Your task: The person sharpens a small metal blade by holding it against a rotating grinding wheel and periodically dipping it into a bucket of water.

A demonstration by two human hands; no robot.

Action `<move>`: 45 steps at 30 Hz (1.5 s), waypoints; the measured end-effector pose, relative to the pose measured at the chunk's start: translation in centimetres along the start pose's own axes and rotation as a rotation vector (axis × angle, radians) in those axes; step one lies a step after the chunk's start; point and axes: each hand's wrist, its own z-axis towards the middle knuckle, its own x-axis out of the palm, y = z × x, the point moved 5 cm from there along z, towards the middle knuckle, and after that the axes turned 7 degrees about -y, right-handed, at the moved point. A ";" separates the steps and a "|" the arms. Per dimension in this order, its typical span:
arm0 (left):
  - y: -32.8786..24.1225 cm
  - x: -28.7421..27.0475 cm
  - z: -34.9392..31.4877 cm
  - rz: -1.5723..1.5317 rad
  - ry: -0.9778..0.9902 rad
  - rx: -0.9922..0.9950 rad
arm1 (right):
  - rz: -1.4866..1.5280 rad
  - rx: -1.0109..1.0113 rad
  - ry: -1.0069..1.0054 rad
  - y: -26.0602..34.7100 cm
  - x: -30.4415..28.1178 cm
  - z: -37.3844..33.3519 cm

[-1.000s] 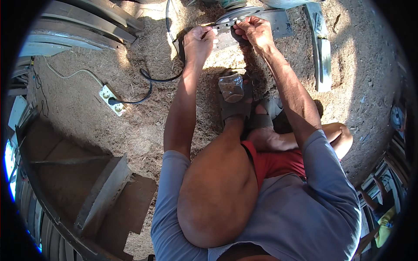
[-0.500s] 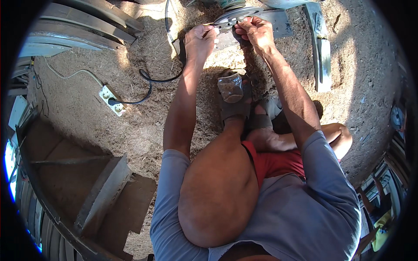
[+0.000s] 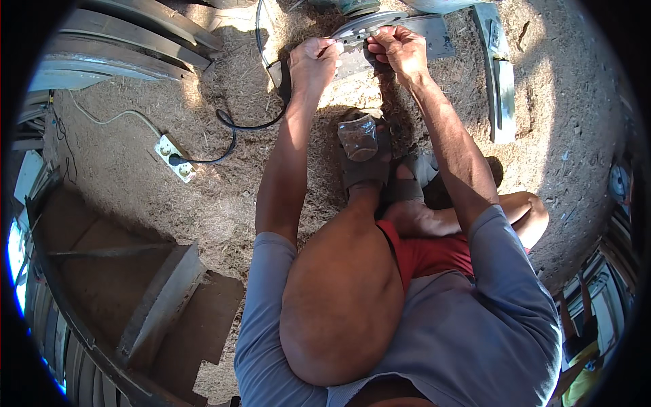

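Note:
A round metal disc with small holes near its rim lies tilted at the top middle. My left hand is closed in a pinch just below the disc's left edge; what its fingertips hold, if anything, is too small to make out. At the disc's lower right edge, my right hand is also pinched, with a small pale piece between thumb and forefinger that I cannot name. Under the disc sits a flat grey board. Between my forearms, a clear plastic container rests by my sandalled foot.
A black cable runs from a white power strip toward the disc. Curved wooden planks are stacked at upper left, and a long grey strip lies at upper right. A large rusty metal piece fills the lower left. Another person is at lower right.
Both hands stay almost in place by the disc, with slight finger movement. A pale piece shows more plainly at my right fingertips. The other person at lower right has shifted.

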 end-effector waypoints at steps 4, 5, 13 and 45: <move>-0.6 0.4 -0.3 -0.064 0.016 -0.062 | 0.012 -0.003 -0.013 -0.3 -0.5 0.2; -0.7 0.6 -0.3 -0.021 0.019 -0.055 | 0.030 -0.004 -0.011 -0.4 -0.6 0.3; 1.5 1.0 0.9 0.081 -0.011 0.005 | 0.052 0.001 -0.018 -0.2 -0.5 0.4; 1.8 0.0 0.4 -0.005 -0.044 0.121 | -0.055 -0.057 -0.071 -0.5 0.6 0.0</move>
